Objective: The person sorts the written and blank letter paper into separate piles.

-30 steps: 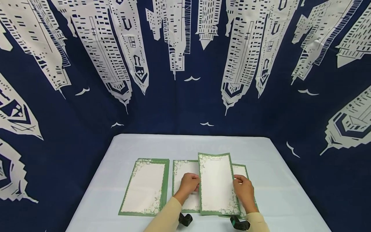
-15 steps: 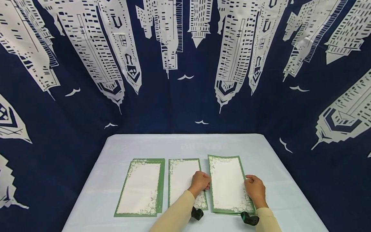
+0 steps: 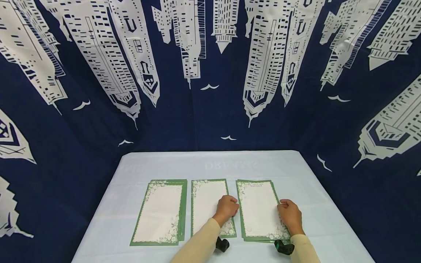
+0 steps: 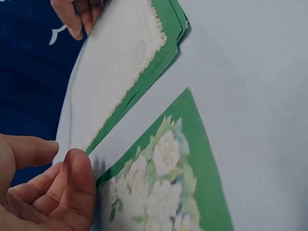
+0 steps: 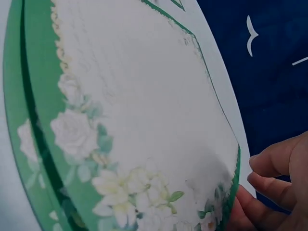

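Note:
Three groups of cream paper sheets with green, floral-printed borders lie in a row. The right stack's top sheet [image 3: 260, 208] rests on another, whose green edge shows below it. My left hand [image 3: 227, 208] reaches over the middle sheet [image 3: 208, 201] and sits at the right stack's left edge. Its fingers [image 4: 79, 183] are loosely bent, the thumb apart from them. My right hand [image 3: 290, 215] is at that stack's right edge. In the right wrist view its fingers [image 5: 272, 192] are bent beside the paper's edge, with no paper visible between them and the thumb.
A left stack of sheets [image 3: 159, 212] lies slightly fanned on the white table [image 3: 108, 219]. Black wrist-worn devices [image 3: 222, 244] are at both wrists. A dark blue cloth [image 3: 184, 124] with white building prints hangs behind the table and at its sides.
The top sheet, held by both hands over the middle and right sheets, has moved right and come down on the right stack. Both hands moved right with it; the fingers now look loosened.

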Demonstrator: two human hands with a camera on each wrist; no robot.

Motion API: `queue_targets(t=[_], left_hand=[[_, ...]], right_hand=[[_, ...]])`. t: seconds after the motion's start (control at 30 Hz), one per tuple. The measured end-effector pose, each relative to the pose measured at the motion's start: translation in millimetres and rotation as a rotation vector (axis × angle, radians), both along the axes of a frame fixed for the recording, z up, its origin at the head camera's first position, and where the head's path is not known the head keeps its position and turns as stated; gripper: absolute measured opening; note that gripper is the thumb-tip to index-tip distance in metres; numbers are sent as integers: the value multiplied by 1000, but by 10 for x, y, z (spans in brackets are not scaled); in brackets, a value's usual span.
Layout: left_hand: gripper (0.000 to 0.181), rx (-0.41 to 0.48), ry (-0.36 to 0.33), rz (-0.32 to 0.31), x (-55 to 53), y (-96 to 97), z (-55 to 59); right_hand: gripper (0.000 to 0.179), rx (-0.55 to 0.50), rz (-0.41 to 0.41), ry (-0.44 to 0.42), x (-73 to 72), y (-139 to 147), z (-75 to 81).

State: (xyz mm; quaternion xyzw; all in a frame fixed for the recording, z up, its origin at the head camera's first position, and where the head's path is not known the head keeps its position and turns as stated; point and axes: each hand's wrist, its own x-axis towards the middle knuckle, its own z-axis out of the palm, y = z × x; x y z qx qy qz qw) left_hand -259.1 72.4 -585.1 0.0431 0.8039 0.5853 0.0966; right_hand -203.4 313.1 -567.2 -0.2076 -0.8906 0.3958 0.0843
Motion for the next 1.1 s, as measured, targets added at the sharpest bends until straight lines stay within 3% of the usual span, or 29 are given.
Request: queue_targets(t=[0.17, 0.4, 0.53, 0.67, 0.9, 1.1], left_hand=[[16, 7, 13, -48, 44, -236, 78], [27, -61, 38, -54, 111, -849, 254], [34, -123, 43, -10, 137, -1197, 302], [46, -137, -27, 24, 185, -1468, 283], [55, -103, -89, 13, 223, -1640, 260], [54, -63, -95, 29, 238, -1729, 265]], right_hand=[[41, 5, 19, 2, 31, -62, 111], [38, -17, 51, 79, 26, -402, 278], [36, -50, 150, 98, -46, -744, 342], [41, -89, 268, 48, -153, -1102, 286], [47, -88, 370, -77, -223, -1496, 139], [46, -53, 383, -75, -246, -1645, 113]])
